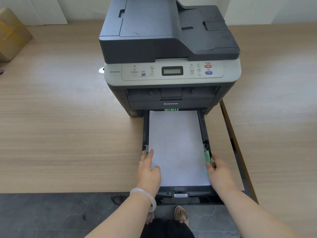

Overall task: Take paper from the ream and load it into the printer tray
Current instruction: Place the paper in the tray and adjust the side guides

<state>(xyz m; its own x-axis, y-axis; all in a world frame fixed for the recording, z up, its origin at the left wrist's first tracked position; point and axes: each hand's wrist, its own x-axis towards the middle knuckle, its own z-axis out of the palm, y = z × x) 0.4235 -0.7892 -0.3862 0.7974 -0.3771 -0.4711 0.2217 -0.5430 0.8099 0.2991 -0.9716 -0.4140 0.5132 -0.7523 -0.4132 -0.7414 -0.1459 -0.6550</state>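
Note:
A dark grey printer (pixel 169 48) stands on a wooden desk, its black paper tray (pixel 204 129) pulled out toward me. A stack of white paper (pixel 178 145) lies flat inside the tray. My left hand (pixel 148 170) rests on the paper's left edge, fingers extended, thumb on the sheet. My right hand (pixel 217 170) pinches the green side guide (pixel 207 156) at the tray's right wall. A second green guide on the left is mostly hidden by my left hand. No ream is in view.
The wooden desk (pixel 68 126) spreads left and right of the printer. A cardboard box (pixel 12 35) sits at the far left. A dark gap (pixel 229 134) splits the desk right of the tray. Below are grey floor tiles and my sandalled feet (pixel 181 214).

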